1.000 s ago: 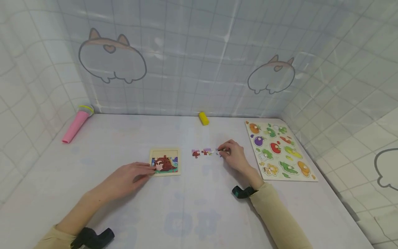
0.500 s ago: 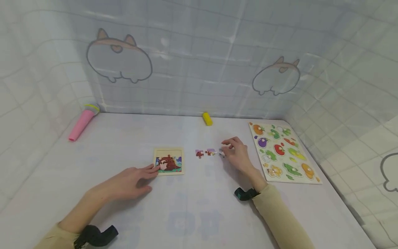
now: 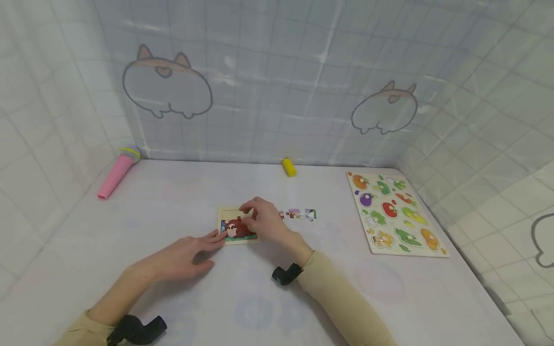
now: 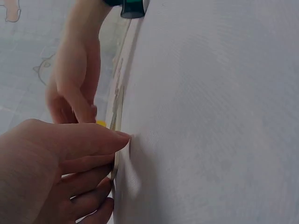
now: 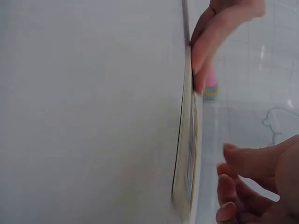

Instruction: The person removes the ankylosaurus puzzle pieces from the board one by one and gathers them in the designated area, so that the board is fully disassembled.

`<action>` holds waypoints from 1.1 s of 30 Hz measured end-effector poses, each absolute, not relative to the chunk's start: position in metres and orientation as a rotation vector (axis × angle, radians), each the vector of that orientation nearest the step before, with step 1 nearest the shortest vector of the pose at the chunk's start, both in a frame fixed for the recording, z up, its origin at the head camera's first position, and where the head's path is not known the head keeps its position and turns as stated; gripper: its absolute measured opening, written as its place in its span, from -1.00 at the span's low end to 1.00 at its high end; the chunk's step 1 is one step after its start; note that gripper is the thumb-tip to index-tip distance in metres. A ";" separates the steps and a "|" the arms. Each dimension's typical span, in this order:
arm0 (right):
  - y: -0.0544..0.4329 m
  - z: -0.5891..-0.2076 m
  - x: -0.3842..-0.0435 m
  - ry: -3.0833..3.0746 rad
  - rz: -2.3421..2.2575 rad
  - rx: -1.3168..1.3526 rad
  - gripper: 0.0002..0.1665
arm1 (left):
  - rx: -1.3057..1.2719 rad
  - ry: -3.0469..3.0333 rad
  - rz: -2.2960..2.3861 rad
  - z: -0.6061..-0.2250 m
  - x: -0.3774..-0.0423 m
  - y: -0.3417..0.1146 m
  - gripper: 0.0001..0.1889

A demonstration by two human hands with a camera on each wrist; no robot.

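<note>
A small wooden jigsaw tray [image 3: 237,241] lies on the table, partly filled with a brown animal picture. My left hand [image 3: 186,257] rests its extended fingertips on the tray's left edge, the thumb held apart. Over the tray's right part hovers my right hand [image 3: 268,223], fingers bent loosely. In the right wrist view its thumb [image 5: 238,156] and fingertips stand above the tray with nothing seen between them. To the right of the tray lie a purple-and-red jigsaw piece [image 3: 293,213] and a white-and-green jigsaw piece [image 3: 310,215]. A reddish piece [image 3: 281,215] is mostly hidden behind the right hand.
A vegetable peg puzzle board [image 3: 396,216] lies at the right. Near the back wall is a yellow block [image 3: 289,167]. A pink toy microphone [image 3: 119,174] lies at the back left. Walls covered with printed sheeting close off the back and sides.
My right hand has let go of the rightmost piece, which stays on the table, and moved left over the tray. The left hand keeps its place at the tray's edge, its thumb now apart.
</note>
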State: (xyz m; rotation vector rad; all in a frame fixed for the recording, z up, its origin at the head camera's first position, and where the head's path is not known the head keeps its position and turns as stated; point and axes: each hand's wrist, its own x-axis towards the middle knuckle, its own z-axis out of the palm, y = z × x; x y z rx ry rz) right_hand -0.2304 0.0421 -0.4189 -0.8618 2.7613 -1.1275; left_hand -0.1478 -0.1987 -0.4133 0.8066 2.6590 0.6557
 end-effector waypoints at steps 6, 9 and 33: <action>0.014 -0.432 -0.236 2.746 -1.029 -0.867 -0.74 | 0.846 2.625 0.668 -0.414 -0.147 -0.199 -0.44; 0.012 -0.436 -0.235 2.746 -1.023 -0.863 -0.79 | 0.866 2.619 0.681 -0.413 -0.146 -0.198 -0.43; 0.011 -0.433 -0.231 2.718 -0.979 -0.929 -0.81 | 0.787 2.632 0.639 -0.409 -0.148 -0.202 -0.42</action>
